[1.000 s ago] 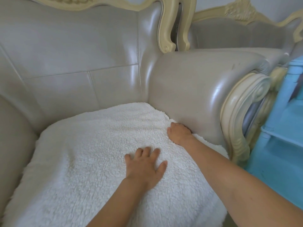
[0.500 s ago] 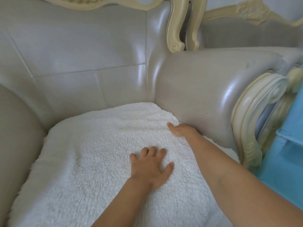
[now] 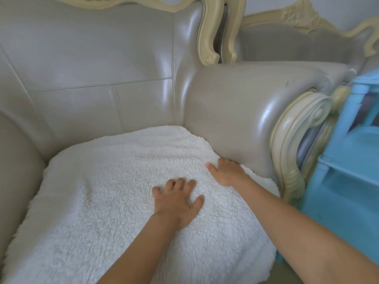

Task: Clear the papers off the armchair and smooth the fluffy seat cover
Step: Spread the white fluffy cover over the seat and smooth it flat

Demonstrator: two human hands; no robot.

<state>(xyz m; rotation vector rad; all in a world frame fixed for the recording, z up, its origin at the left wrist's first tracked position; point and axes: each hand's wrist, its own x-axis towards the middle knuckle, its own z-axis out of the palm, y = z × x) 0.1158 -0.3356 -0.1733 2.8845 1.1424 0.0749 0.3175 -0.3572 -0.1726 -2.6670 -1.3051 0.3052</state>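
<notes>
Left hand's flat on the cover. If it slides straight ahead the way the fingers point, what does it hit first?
The left hand has only fluffy seat cover ahead; sliding on, it would probably meet the backrest first, near the corner with the armrest. Depth there is unclear.

At 1 o'clock a second grey leather sofa (image 3: 297,44) with a carved cream frame stands before a pale wall (image 3: 332,11). At 3 o'clock stands a light blue shelf (image 3: 348,160).

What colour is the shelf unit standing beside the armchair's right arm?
Light blue. The shelf unit shows at the right edge of the head view, slightly blurred.
</notes>
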